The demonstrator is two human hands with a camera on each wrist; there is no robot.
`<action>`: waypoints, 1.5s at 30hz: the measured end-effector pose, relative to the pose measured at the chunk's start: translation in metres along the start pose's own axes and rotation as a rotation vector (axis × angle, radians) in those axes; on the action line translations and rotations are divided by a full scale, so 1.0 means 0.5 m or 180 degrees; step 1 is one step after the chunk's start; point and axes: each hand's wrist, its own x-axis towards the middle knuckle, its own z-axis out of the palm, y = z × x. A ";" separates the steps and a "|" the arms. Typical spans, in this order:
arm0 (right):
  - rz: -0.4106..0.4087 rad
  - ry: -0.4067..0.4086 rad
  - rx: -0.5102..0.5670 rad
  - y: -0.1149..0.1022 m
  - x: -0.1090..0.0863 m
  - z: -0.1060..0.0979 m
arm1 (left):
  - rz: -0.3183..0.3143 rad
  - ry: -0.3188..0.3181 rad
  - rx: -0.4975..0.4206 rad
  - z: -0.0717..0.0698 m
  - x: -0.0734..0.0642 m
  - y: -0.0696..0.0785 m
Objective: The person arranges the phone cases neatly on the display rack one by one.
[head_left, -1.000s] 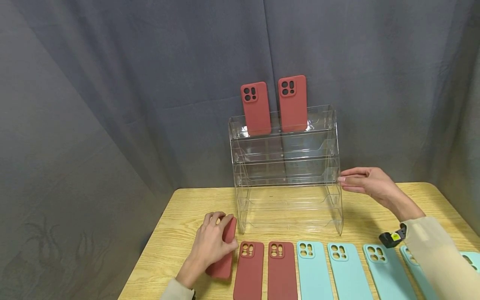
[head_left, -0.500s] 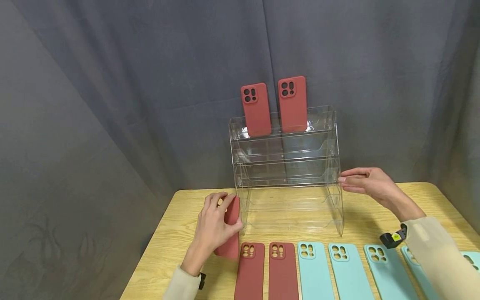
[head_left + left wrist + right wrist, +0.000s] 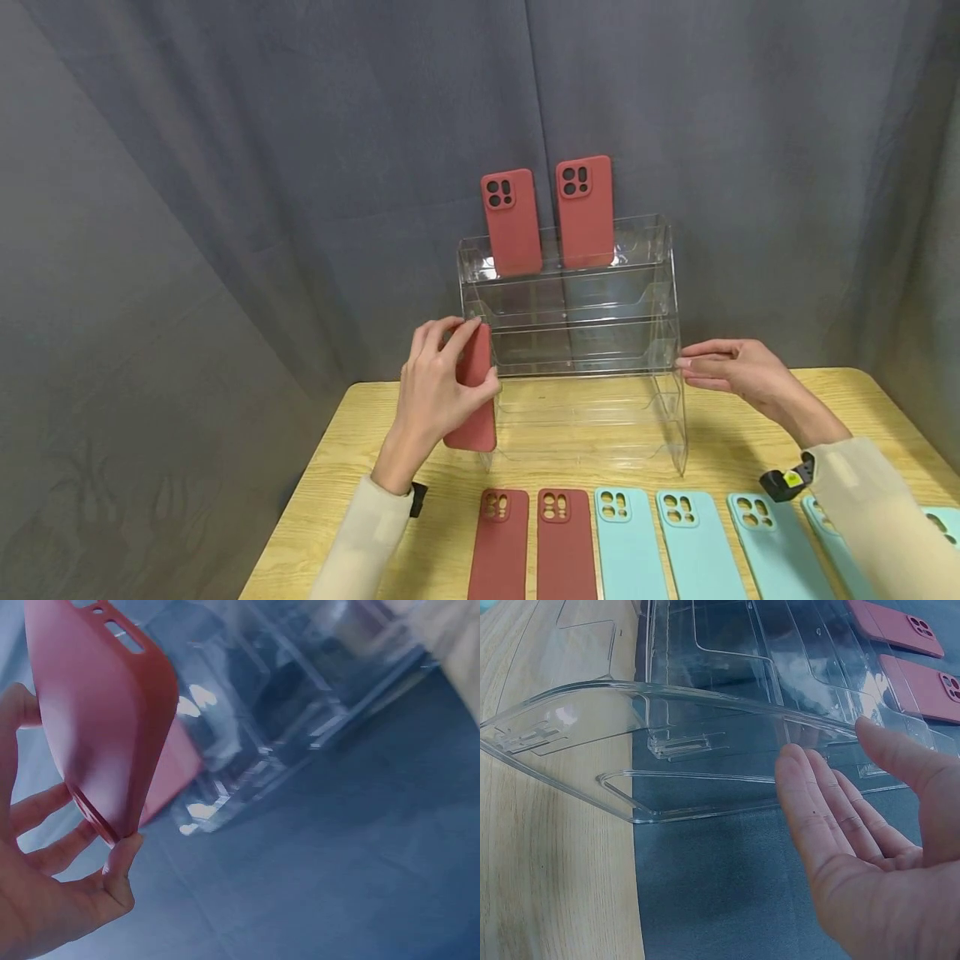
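Observation:
My left hand [image 3: 431, 383] pinches a red phone case [image 3: 476, 417] by its edges, thumb on one side and fingers on the other. The case is raised above the table, in front of the left side of a clear acrylic tiered rack [image 3: 585, 323]. In the left wrist view the held case [image 3: 90, 705] is tilted, its camera cutouts partly out of frame. At the rack's right side, my right hand [image 3: 750, 379] has its fingers extended. The right wrist view shows its fingertips and thumb at the side panel [image 3: 705, 697]; firm contact is hard to tell.
Two red phone cases, one at left [image 3: 513, 225] and one at right [image 3: 585, 212], stand in the top tier. On the wooden table [image 3: 360, 467] lie two dark red cases [image 3: 565, 546] and several turquoise cases [image 3: 632, 546] in a row. A grey curtain [image 3: 337, 208] hangs behind.
My left hand has lifted the red case up from the table's left part, moving it upward and slightly right to the rack's left side. The right hand stays in place.

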 end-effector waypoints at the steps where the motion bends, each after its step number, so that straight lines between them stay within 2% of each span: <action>1: -0.0008 0.0002 -0.0006 0.000 -0.001 0.000 | 0.0030 0.0030 -0.0011 -0.001 0.012 0.007; 7: -0.0013 0.0035 -0.0077 -0.003 -0.004 -0.002 | 0.0176 0.0259 0.0023 0.006 0.088 0.041; 13: -0.0019 0.0013 -0.0054 -0.002 -0.005 -0.005 | 0.0202 0.0472 0.0142 0.029 0.160 0.055; 19: 0.0018 0.0029 -0.0036 -0.006 -0.005 -0.006 | 0.0173 0.0639 0.0301 0.046 0.233 0.051; 25: 0.0009 -0.0017 0.0076 -0.007 -0.001 -0.005 | 0.0078 0.0596 0.0511 0.064 0.288 0.035; 31: -0.0017 -0.0021 0.0085 -0.006 0.004 -0.007 | 0.0057 0.0400 0.0785 0.093 0.328 0.021; 34: -0.0021 -0.0014 0.0059 -0.005 0.006 -0.007 | 0.0089 0.0366 0.0927 0.109 0.341 0.015; 39: -0.0002 0.0037 -0.0014 -0.002 0.009 -0.006 | 0.0100 0.0438 0.1052 0.132 0.353 0.007; 45: -0.0005 0.0025 0.0024 -0.002 0.009 -0.004 | 0.0145 0.0595 0.1127 0.164 0.347 0.003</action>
